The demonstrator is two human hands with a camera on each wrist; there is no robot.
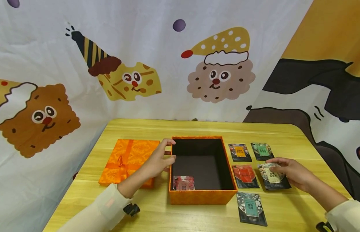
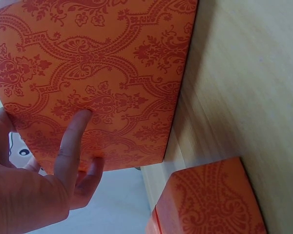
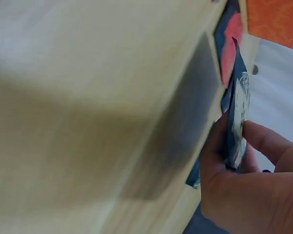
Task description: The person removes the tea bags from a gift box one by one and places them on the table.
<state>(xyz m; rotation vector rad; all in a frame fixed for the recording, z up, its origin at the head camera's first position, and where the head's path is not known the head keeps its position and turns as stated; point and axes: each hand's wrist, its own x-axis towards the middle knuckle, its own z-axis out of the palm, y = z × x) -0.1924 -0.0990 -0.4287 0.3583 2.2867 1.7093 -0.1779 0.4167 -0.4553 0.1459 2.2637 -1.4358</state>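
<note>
Orange patterned card forms the open box (image 1: 202,196) set at the middle of a yellow wooden table (image 1: 197,129), and every other item is placed by it. Its left wall is touched by the left hand (image 1: 159,161), whose fingers (image 2: 74,134) are laid straight and relaxed against the outer face, nothing being gripped. A red packet (image 1: 184,183) is seen inside the box, at the near left corner of its dark floor. The matching lid (image 1: 126,159) is laid flat just left of the box. To the right of the box, five packets are spread on the table; one of them, a pale packet (image 1: 272,176), is pinched at its edge between thumb and fingers of the right hand (image 1: 293,172) and tilted off the wood.
</note>
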